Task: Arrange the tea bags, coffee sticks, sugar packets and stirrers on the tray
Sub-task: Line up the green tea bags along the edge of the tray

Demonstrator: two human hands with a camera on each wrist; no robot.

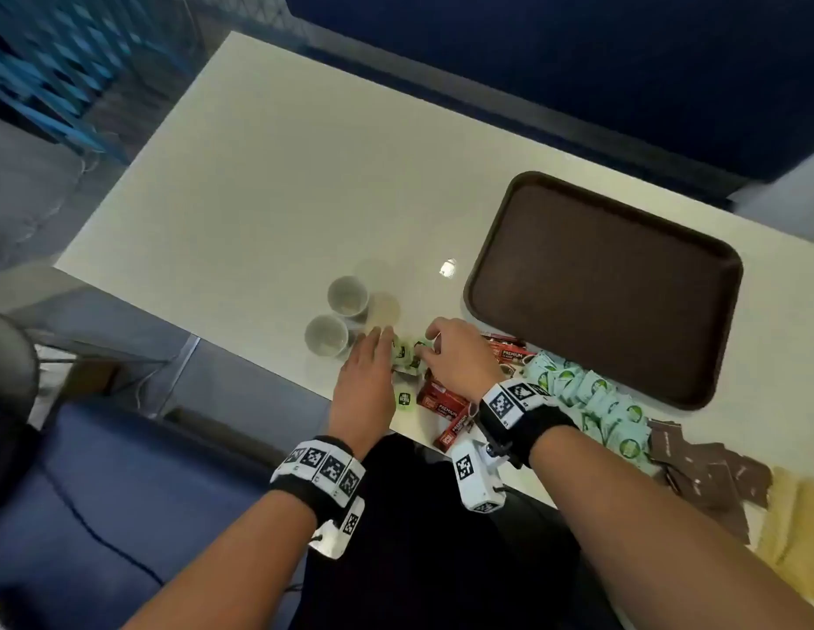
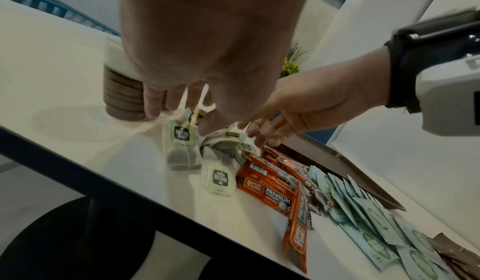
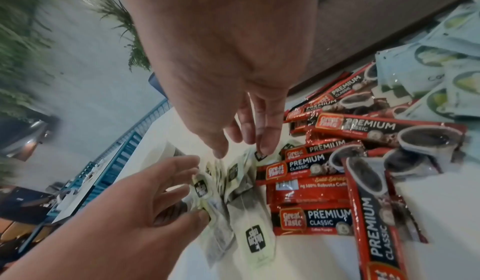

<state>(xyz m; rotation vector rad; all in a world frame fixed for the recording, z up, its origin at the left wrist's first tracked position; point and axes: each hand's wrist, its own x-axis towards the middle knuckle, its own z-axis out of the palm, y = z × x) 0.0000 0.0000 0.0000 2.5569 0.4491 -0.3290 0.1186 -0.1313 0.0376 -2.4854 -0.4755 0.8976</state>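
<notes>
Glossy foil coffee sticks (image 3: 311, 220), matt tray (image 1: 600, 284)

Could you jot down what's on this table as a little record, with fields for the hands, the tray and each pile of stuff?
left hand: on the tea bags, fingers holding one
right hand: fingers reaching into the same tea bags
tray: brown, nothing on it yet
coffee sticks: red, heaped on the table beside the tea bags
pale green packets: fanned along the tray's near edge
brown packets: right of the green ones
paper cups: two, upright, left of the hands
stirrers: none clearly seen
</notes>
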